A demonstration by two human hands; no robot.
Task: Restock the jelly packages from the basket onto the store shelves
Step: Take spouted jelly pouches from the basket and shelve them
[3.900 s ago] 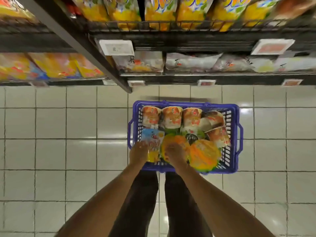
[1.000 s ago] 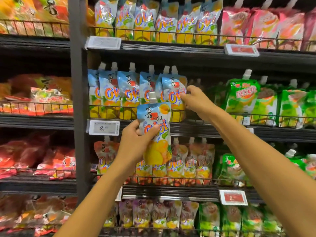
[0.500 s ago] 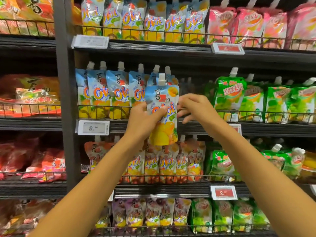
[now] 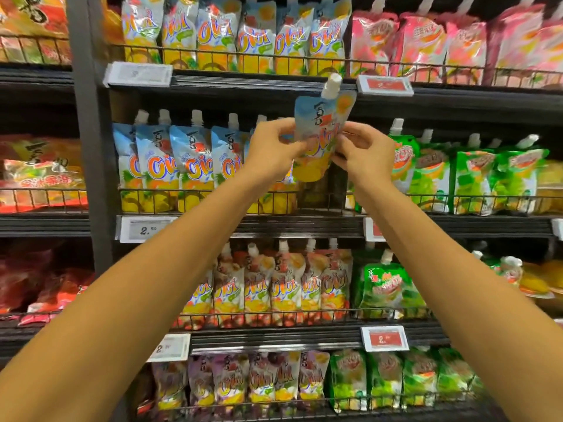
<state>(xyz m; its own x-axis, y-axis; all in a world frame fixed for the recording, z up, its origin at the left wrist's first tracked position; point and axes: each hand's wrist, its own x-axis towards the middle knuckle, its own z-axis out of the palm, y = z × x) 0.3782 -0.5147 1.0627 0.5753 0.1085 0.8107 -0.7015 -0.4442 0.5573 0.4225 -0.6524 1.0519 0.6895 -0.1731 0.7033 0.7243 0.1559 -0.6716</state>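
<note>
A blue and yellow jelly pouch [image 4: 320, 138] with a white spout is held upright in front of the second shelf [image 4: 304, 222]. My left hand [image 4: 271, 150] grips its left edge and my right hand [image 4: 364, 152] grips its right edge. It hangs just right of a row of matching blue pouches [image 4: 189, 166] standing behind the shelf's wire rail. A dark gap [image 4: 323, 193] lies below the held pouch, between that row and the green pouches [image 4: 475, 175]. The basket is out of view.
Shelves above and below are packed with yellow pouches [image 4: 237, 35], pink pouches [image 4: 426, 41], peach pouches [image 4: 292, 287] and purple ones [image 4: 243, 379]. A grey upright post [image 4: 88, 147] divides the left bay. Price tags [image 4: 143, 228] line the shelf edges.
From the basket on the floor, the blue pouch was lifted to the shelves. In the last second it moved up and right, and my right hand closed on its right edge.
</note>
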